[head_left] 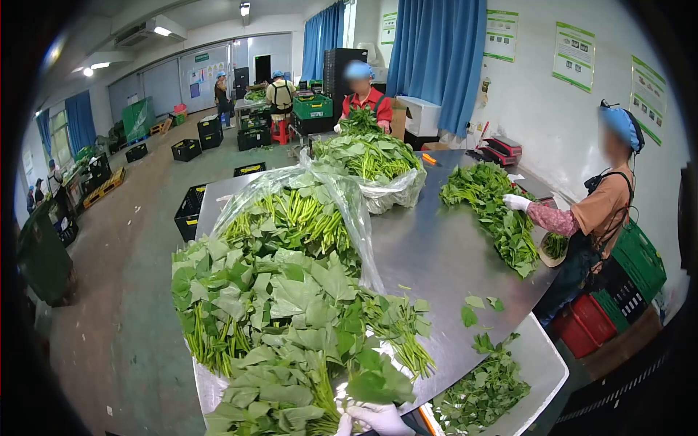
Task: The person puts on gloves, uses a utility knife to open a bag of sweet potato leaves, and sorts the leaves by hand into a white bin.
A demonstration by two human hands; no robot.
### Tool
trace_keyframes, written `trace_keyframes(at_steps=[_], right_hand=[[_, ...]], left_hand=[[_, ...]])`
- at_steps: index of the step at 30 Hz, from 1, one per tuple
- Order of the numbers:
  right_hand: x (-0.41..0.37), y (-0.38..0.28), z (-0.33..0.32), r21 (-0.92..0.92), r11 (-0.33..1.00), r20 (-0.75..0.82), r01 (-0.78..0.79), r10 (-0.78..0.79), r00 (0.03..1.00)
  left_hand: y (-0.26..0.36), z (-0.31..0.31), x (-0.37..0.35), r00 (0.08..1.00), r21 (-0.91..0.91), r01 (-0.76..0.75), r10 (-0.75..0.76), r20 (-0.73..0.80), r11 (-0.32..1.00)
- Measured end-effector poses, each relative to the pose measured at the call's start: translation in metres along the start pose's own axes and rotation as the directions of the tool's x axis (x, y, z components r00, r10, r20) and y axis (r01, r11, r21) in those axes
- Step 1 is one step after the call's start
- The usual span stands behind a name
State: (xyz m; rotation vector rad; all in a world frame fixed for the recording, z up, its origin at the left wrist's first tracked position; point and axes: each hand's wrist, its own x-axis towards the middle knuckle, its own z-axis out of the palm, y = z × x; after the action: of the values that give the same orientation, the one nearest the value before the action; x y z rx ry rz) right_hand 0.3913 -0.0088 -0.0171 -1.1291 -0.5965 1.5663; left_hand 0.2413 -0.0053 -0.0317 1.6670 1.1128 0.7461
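Note:
At the bottom edge are my two white-gloved hands, close together. My left hand (344,426) shows only in part, closed at the stem ends of a bunch of leafy greens (323,389). Beside it my right hand (379,419) has its fingers pinched together by a broad green leaf (379,385); the stem between the fingertips is mostly hidden. A big heap of leafy greens (291,298) with long pale stems lies just beyond, partly spilling from a clear plastic bag (356,218). To the right of my hands stands a white bin (549,370) holding loose leaves (483,392).
The steel table (414,254) carries another bagged heap (363,156) and a leaf pile (494,211). A co-worker (607,182) at the right touches that pile; another co-worker (367,102) stands at the far end. A black crate (190,211) sits by the left edge.

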Motion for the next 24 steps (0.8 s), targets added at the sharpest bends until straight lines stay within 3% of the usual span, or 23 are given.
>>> trace_keyframes(at_steps=[2,3,4,5,6,7,9,10,11,12,14,15,16,17,18,19,20,22,23,24], right_hand=[[0.004,-0.002,0.009,-0.043,0.995,-0.080,-0.092,0.089,0.993],[0.006,0.024,-0.005,0.027,0.963,0.117,0.269,-0.270,0.956],[0.006,0.030,-0.014,-0.479,0.780,0.054,0.403,-0.432,0.900],[0.004,0.033,-0.021,-0.848,0.368,0.124,0.381,-0.562,0.818],[0.002,0.036,-0.028,-0.981,-0.118,0.191,0.152,-0.675,0.713],[0.003,0.035,-0.025,-0.972,0.072,0.126,0.222,-0.642,0.757],[0.006,0.024,-0.030,-0.686,0.682,-0.063,0.255,-0.404,0.913],[0.008,0.020,-0.034,-0.552,0.808,-0.093,0.208,-0.308,0.947],[0.010,0.017,-0.038,-0.483,0.857,-0.095,0.182,-0.257,0.962],[0.013,0.013,-0.045,-0.432,0.888,-0.095,0.158,-0.219,0.971],[0.023,0.003,-0.065,-0.394,0.911,-0.093,0.126,-0.176,0.980],[0.031,-0.002,-0.079,-0.397,0.911,-0.091,0.114,-0.162,0.983],[0.041,-0.009,-0.095,-0.437,0.893,-0.083,0.108,-0.160,0.984],[0.053,-0.022,-0.115,-0.538,0.836,-0.063,0.112,-0.172,0.983],[0.060,-0.036,-0.131,-0.629,0.769,-0.041,0.118,-0.184,0.982],[0.069,-0.054,-0.145,-0.699,0.705,-0.023,0.117,-0.186,0.982],[0.067,-0.079,-0.144,-0.485,0.873,-0.174,0.046,-0.148,0.974],[0.057,-0.114,-0.140,0.061,0.998,-0.414,-0.021,0.045,0.909],[0.051,-0.128,-0.138,-0.261,0.956,-0.512,-0.134,-0.019,0.859],[0.043,-0.142,-0.138,-0.542,0.796,-0.576,-0.268,-0.120,0.808]], left_hand=[[0.000,0.000,0.003,0.999,0.033,-0.009,0.010,-0.042,0.999],[0.003,0.001,0.005,0.988,0.047,-0.095,0.100,-0.118,0.994],[0.007,0.001,0.006,0.963,0.074,-0.177,0.188,-0.192,0.981],[0.017,-0.001,0.008,0.965,0.061,-0.128,0.139,-0.224,0.990],[0.029,-0.004,0.011,0.963,0.049,-0.079,0.089,-0.253,0.996],[0.042,-0.008,0.015,0.955,0.082,-0.136,0.152,-0.254,0.987],[0.045,-0.012,0.023,0.907,0.209,-0.140,0.210,-0.364,0.968],[0.050,-0.012,0.030,0.875,0.270,-0.138,0.245,-0.417,0.953],[0.076,-0.016,0.039,0.851,0.045,-0.096,0.106,-0.514,0.994],[0.075,-0.023,0.052,0.765,0.039,-0.114,0.113,-0.634,0.993],[0.097,-0.040,0.065,0.712,0.210,-0.151,0.253,-0.655,0.966],[0.069,-0.044,0.059,0.722,0.146,-0.091,0.166,-0.672,0.985],[0.074,-0.042,0.061,0.727,-0.172,-0.017,-0.106,-0.679,0.985],[0.083,-0.040,0.064,0.712,-0.474,0.051,-0.365,-0.600,0.879],[0.090,-0.035,0.067,0.680,-0.727,0.106,-0.583,-0.445,0.678],[0.085,-0.021,0.069,0.743,-0.456,0.082,-0.360,-0.564,0.886],[0.055,-0.012,0.072,0.746,0.221,-0.235,0.321,-0.583,0.947],[0.069,-0.012,0.071,0.879,0.526,-0.131,0.344,-0.331,0.841],[0.085,-0.008,0.075,0.868,0.542,-0.231,0.423,-0.260,0.808],[0.072,-0.003,0.075,0.884,0.446,-0.253,0.392,-0.254,0.859]])
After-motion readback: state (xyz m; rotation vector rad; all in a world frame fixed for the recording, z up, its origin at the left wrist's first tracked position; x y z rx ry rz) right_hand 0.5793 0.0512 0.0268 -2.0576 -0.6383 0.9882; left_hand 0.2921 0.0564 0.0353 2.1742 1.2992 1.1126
